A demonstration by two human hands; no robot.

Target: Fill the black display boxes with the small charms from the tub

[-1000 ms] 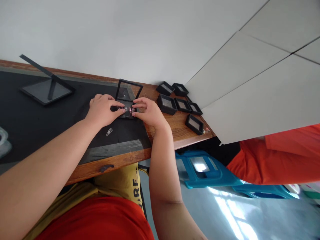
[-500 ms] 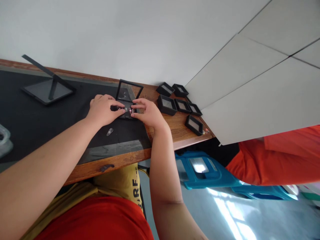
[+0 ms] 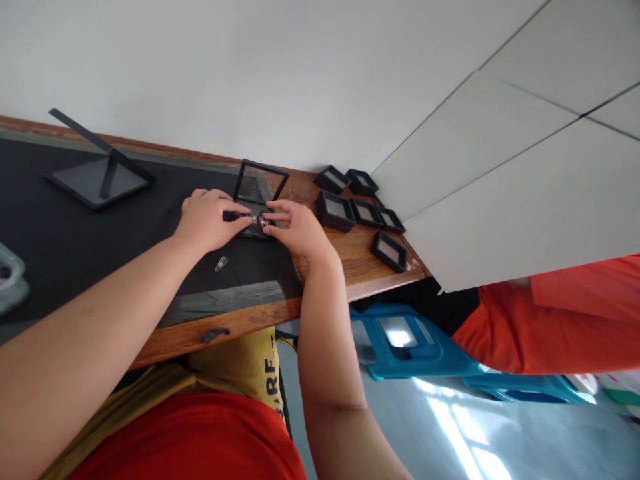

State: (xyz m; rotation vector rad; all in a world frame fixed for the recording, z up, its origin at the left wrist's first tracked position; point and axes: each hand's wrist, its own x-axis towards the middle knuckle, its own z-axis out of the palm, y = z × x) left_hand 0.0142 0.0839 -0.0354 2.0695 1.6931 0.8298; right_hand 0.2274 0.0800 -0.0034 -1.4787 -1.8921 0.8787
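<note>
A small black-framed case (image 3: pixel 257 231) lies on the dark mat, its clear windowed lid (image 3: pixel 254 183) raised toward the wall. Over the case's left part, my left hand (image 3: pixel 207 219) has thumb and fingertips closed together; anything between them is hidden. From the other side, my right hand (image 3: pixel 300 230) pinches a tiny shiny pinkish piece (image 3: pixel 265 223) just over the case, or touching its inside; I cannot tell which. Something small and bright shows between the two thumbs. In front of my left hand, a clear nail-shaped piece (image 3: pixel 221 264) rests on the mat.
A larger black frame (image 3: pixel 100 183) stands unfolded at the left. Several small black boxes (image 3: pixel 335 210) sit on the wooden tabletop (image 3: pixel 350 260) at the right. A clear plastic container (image 3: pixel 13 283) is at the left edge. Blue stools (image 3: pixel 415 343) and a person's orange clothing (image 3: pixel 550 320) are right.
The whole view has shifted very slightly. Both hands stay at the case, with only tiny finger movement; the raised lid and the clear piece on the mat remain in place.
</note>
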